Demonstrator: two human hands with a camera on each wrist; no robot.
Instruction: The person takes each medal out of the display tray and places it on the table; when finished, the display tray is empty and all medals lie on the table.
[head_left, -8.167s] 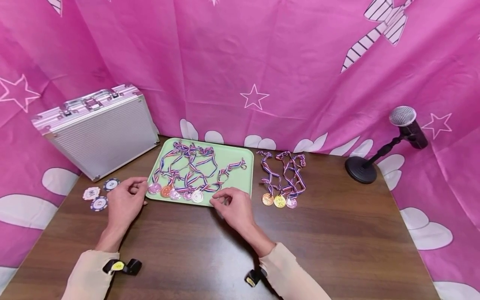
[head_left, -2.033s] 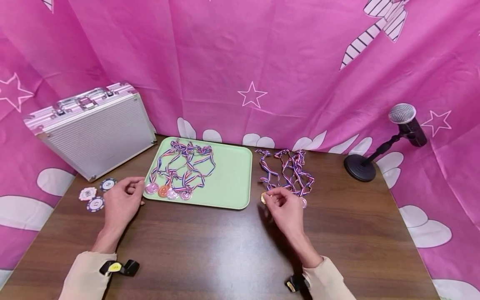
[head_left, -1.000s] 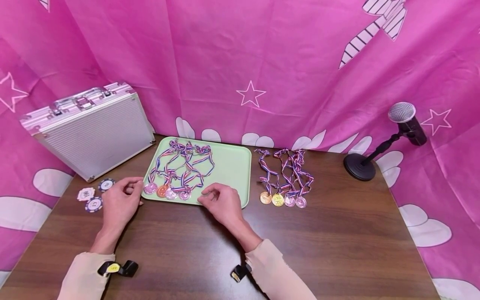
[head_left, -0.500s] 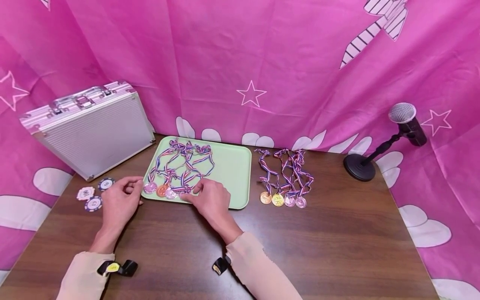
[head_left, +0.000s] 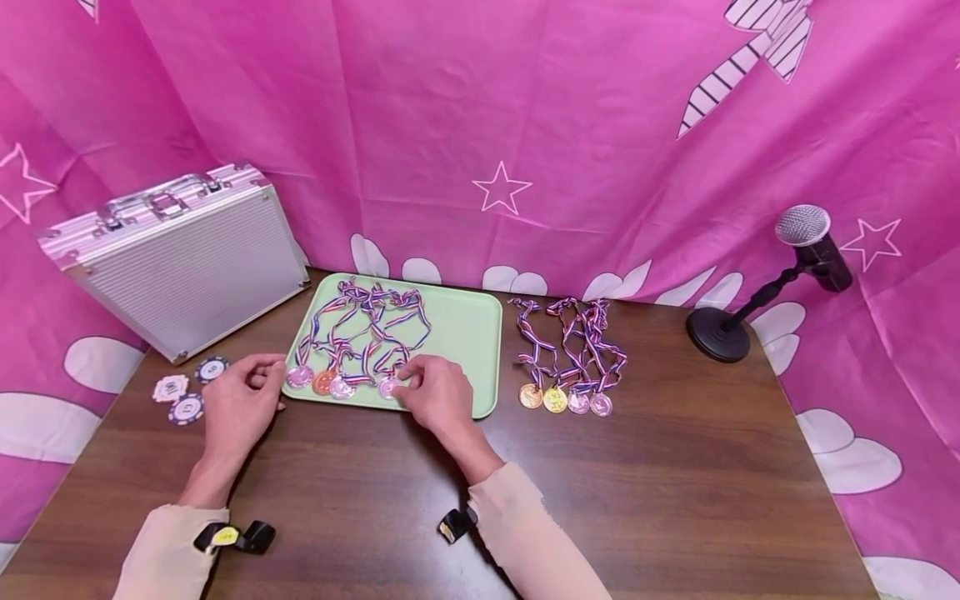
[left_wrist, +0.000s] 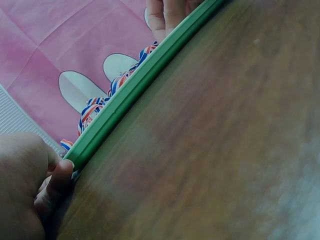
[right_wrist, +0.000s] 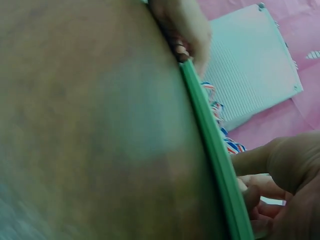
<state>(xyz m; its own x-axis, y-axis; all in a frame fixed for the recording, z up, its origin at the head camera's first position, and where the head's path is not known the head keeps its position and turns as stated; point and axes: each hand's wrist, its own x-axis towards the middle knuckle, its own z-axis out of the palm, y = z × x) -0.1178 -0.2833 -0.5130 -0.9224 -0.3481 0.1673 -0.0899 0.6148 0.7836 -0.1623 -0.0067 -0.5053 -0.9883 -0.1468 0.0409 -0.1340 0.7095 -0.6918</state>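
Note:
On the light green tray (head_left: 468, 350) lie several medals with red, white and blue ribbons, their discs along the front edge. My right hand (head_left: 438, 392) pinches the rightmost of these, a silvery-pink medal (head_left: 388, 387), between thumb and fingers, just inside the rim. To its left are another pinkish medal (head_left: 342, 387), an orange-bronze medal (head_left: 324, 382) and one more pinkish medal (head_left: 300, 377). My left hand (head_left: 242, 400) holds the tray's front left corner; in the left wrist view its thumb (left_wrist: 64, 170) presses on the green rim. The right wrist view hides the pinched disc behind the rim.
Right of the tray, a row of medals lies on the brown table (head_left: 675, 483), including a gold medal (head_left: 555, 400). Poker chips (head_left: 186, 408) lie left of my left hand. A silver case (head_left: 195, 275) stands behind them. A microphone (head_left: 813, 250) on a stand is at the right.
Earlier, my right hand set a medal from the tray at the right end of the table row. It came back, took the rightmost tray medal and slid it slightly right. The left hand stayed.

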